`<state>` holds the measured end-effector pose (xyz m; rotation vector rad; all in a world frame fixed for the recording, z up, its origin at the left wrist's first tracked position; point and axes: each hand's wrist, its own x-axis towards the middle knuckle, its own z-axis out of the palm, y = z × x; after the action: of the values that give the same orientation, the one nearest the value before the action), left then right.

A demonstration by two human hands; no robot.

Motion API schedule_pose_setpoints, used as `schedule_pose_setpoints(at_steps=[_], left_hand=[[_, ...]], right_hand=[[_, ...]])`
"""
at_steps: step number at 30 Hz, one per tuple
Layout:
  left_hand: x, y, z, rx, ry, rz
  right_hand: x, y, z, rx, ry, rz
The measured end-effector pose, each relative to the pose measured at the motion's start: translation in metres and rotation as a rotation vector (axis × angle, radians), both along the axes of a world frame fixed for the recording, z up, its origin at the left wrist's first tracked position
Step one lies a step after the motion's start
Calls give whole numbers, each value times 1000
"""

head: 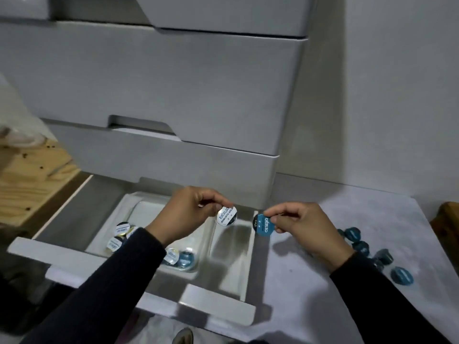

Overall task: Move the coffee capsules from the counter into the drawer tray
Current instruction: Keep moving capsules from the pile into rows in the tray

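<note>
My left hand (188,212) pinches a white-lidded capsule (227,216) above the white tray (129,202) in the open bottom drawer (104,266). My right hand (305,225) pinches a blue-lidded capsule (264,225) over the drawer's right edge, lid facing me. In the tray lie several capsules: white-lidded ones (121,232) at the left and a white one (172,255) beside a blue one (186,259) near the front. Several blue capsules (362,247) lie on the white surface to the right, one (401,275) closest to me.
A stack of grey drawers (173,83) rises behind the open one. A wooden board (32,184) lies at the left, with a clear plastic bag (17,115) above it. A white wall (397,95) stands at the right. A wooden object (447,224) shows at the right edge.
</note>
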<state>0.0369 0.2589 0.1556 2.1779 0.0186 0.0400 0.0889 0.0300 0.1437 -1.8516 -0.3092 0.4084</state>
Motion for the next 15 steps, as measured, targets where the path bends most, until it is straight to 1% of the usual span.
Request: schedule_pose_setpoints(at_steps=[5, 9, 11, 15], left_hand=[[-6, 106, -18, 218, 86, -59], [1, 175, -44, 348, 179, -192], [8, 195, -56, 374, 219, -233], [20, 210, -78, 334, 251, -272]], right_hand=[[-11, 90, -13, -10, 49, 82], [-11, 159, -41, -120, 76, 120], [-7, 187, -57, -189, 94, 99], [-5, 221, -81, -310, 147, 41]])
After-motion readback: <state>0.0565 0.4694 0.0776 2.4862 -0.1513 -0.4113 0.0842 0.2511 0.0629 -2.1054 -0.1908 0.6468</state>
